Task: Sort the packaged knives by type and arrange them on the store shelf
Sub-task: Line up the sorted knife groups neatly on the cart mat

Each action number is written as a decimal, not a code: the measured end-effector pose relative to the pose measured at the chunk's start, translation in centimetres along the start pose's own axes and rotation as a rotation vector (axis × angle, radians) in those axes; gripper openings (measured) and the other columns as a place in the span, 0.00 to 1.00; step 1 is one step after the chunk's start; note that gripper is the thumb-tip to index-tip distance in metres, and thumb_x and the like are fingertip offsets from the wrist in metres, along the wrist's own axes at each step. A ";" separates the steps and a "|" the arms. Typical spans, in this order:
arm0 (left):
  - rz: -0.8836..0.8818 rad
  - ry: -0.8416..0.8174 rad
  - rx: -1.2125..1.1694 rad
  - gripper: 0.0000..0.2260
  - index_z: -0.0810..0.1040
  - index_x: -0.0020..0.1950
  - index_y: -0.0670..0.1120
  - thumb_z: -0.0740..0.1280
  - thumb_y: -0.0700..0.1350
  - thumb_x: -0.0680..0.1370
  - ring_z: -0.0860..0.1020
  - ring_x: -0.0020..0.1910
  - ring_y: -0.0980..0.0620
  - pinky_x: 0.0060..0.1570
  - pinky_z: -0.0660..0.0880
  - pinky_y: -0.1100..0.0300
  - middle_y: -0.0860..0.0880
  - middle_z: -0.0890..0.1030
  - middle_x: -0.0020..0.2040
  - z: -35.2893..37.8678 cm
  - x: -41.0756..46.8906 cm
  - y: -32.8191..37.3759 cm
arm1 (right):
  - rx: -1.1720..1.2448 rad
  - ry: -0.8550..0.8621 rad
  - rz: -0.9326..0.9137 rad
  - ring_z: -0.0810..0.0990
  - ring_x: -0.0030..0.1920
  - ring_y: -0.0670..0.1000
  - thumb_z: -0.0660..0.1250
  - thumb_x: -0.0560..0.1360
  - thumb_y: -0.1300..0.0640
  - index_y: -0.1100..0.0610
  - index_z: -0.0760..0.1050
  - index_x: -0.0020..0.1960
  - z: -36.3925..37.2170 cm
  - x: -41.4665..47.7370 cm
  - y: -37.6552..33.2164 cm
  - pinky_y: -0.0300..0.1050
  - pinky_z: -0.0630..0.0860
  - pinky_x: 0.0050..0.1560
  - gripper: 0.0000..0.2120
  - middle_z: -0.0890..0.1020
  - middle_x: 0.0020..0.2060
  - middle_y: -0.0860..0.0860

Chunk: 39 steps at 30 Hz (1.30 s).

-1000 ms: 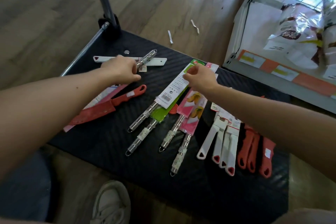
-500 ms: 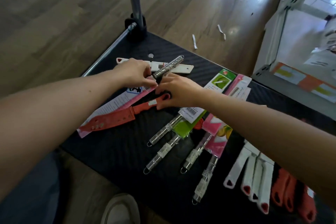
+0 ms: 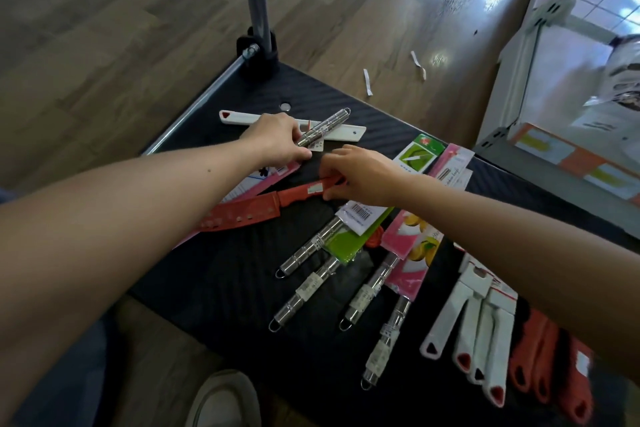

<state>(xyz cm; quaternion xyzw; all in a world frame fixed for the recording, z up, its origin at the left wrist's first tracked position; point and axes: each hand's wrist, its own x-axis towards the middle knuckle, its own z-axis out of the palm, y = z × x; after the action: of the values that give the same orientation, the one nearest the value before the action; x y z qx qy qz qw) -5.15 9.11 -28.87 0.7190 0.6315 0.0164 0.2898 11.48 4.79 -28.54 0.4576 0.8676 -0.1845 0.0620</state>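
Observation:
Packaged knives lie on a black cart deck (image 3: 221, 288). My left hand (image 3: 277, 140) grips a steel-handled knife (image 3: 323, 126) whose pink card (image 3: 266, 180) runs back under my wrist. My right hand (image 3: 360, 173) pinches the handle of a red knife (image 3: 249, 210) lying flat on the deck. Behind the hands lies a white knife (image 3: 343, 132). Several steel-handled knives in green and pink cards (image 3: 346, 243) are grouped in the middle, white-handled knives (image 3: 474, 333) to their right, and red-handled knives (image 3: 550, 367) at the far right.
The cart's metal upright post (image 3: 256, 0) and side rail (image 3: 204, 99) stand at the back left. A white store shelf (image 3: 554, 107) with orange price labels stands to the right. Paper scraps (image 3: 367, 81) lie on the wooden floor. My shoe (image 3: 225, 399) is by the deck's near edge.
My right hand has left the green and pink cards and crossed left to take the red knife's handle. My left hand keeps its hold on the steel-handled knife. The camera has swung left.

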 end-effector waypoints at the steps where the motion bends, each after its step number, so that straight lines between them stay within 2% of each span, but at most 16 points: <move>1: -0.001 -0.006 0.013 0.16 0.79 0.58 0.44 0.71 0.50 0.73 0.77 0.56 0.46 0.56 0.75 0.54 0.44 0.80 0.56 0.0 0.1 0.3 | 0.027 0.003 0.027 0.75 0.55 0.52 0.67 0.75 0.50 0.56 0.72 0.58 -0.4 -0.3 0.3 0.47 0.71 0.51 0.15 0.77 0.53 0.52; 5: 0.042 -0.044 0.047 0.13 0.79 0.57 0.45 0.68 0.48 0.75 0.77 0.56 0.44 0.55 0.74 0.55 0.43 0.81 0.56 -0.1 0.2 2.1 | 0.067 0.061 0.102 0.77 0.52 0.53 0.67 0.75 0.53 0.54 0.75 0.58 -2.0 -1.9 1.7 0.46 0.71 0.50 0.12 0.80 0.50 0.53; 9: 0.184 -0.011 0.146 0.09 0.79 0.53 0.42 0.66 0.46 0.76 0.76 0.54 0.41 0.46 0.69 0.57 0.41 0.79 0.53 0.3 -0.4 3.5 | 0.106 0.099 0.133 0.78 0.49 0.53 0.66 0.76 0.55 0.55 0.78 0.56 -2.8 -4.7 3.7 0.47 0.72 0.50 0.10 0.81 0.47 0.50; 13: 0.297 0.025 0.164 0.13 0.77 0.61 0.46 0.65 0.45 0.77 0.75 0.57 0.41 0.54 0.70 0.53 0.43 0.76 0.56 -0.7 -0.5 5.5 | 0.105 0.115 0.212 0.78 0.46 0.53 0.66 0.76 0.57 0.58 0.78 0.54 -3.7 -8.0 5.8 0.51 0.75 0.51 0.09 0.82 0.46 0.53; 18: 0.459 0.127 0.127 0.14 0.77 0.62 0.44 0.66 0.43 0.77 0.75 0.56 0.42 0.58 0.71 0.52 0.42 0.75 0.58 -1.9 -0.3 8.3 | 0.125 0.147 0.387 0.78 0.41 0.54 0.67 0.75 0.57 0.58 0.78 0.54 -3.7 -13.1 7.9 0.46 0.73 0.45 0.09 0.79 0.39 0.51; 21: 0.623 0.159 0.181 0.14 0.77 0.62 0.43 0.66 0.41 0.77 0.75 0.56 0.41 0.58 0.72 0.49 0.42 0.76 0.57 -1.6 -0.4 9.6 | 0.176 0.173 0.539 0.78 0.40 0.54 0.67 0.76 0.57 0.60 0.78 0.53 -3.7 -15.8 8.4 0.46 0.73 0.44 0.09 0.78 0.38 0.51; 24: 0.826 0.147 0.331 0.14 0.77 0.62 0.43 0.66 0.40 0.77 0.74 0.57 0.42 0.56 0.74 0.47 0.42 0.77 0.57 -1.1 -1.2 10.9 | 0.259 0.204 0.694 0.76 0.38 0.50 0.66 0.76 0.56 0.59 0.78 0.53 -3.3 -18.0 8.6 0.42 0.72 0.40 0.09 0.77 0.37 0.50; 26: 1.016 0.180 0.425 0.14 0.78 0.59 0.43 0.69 0.39 0.74 0.77 0.52 0.42 0.51 0.78 0.46 0.42 0.79 0.53 -0.7 -2.0 11.8 | 0.322 0.245 0.801 0.73 0.34 0.47 0.65 0.77 0.56 0.59 0.78 0.53 -2.7 -19.1 8.7 0.39 0.68 0.35 0.08 0.76 0.35 0.48; 29: 1.268 0.228 0.576 0.17 0.81 0.53 0.43 0.76 0.35 0.65 0.80 0.42 0.43 0.40 0.81 0.47 0.43 0.82 0.46 0.1 -2.8 12.9 | 0.433 0.332 0.940 0.74 0.37 0.47 0.66 0.77 0.56 0.58 0.78 0.53 -2.0 -20.6 8.5 0.40 0.69 0.39 0.08 0.77 0.40 0.51; 33: 1.499 0.173 0.650 0.21 0.82 0.51 0.47 0.79 0.36 0.60 0.81 0.44 0.45 0.44 0.81 0.50 0.47 0.82 0.46 1.4 -3.7 14.5 | 0.678 0.401 1.084 0.77 0.40 0.48 0.66 0.77 0.55 0.58 0.77 0.48 -1.0 -22.3 7.8 0.40 0.73 0.39 0.06 0.80 0.41 0.51; 37: 1.638 0.102 0.727 0.26 0.82 0.52 0.50 0.81 0.39 0.56 0.80 0.48 0.48 0.50 0.79 0.51 0.50 0.82 0.48 2.8 -4.6 15.7 | 0.934 0.419 1.185 0.80 0.47 0.50 0.65 0.77 0.53 0.53 0.76 0.40 0.9 -23.4 6.8 0.47 0.76 0.53 0.08 0.83 0.40 0.49; 39: 1.706 0.055 0.773 0.27 0.82 0.52 0.51 0.81 0.39 0.55 0.81 0.48 0.49 0.53 0.78 0.53 0.51 0.82 0.48 3.4 -4.8 15.9 | 1.045 0.433 1.213 0.79 0.43 0.50 0.65 0.77 0.53 0.54 0.76 0.42 1.7 -23.8 6.1 0.46 0.78 0.49 0.07 0.82 0.37 0.48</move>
<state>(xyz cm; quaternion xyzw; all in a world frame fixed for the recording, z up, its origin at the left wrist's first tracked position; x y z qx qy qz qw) 9.48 2.81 -23.08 0.9851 -0.1411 0.0295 -0.0941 29.96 -11.06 -25.15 0.8413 0.2655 -0.4062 -0.2383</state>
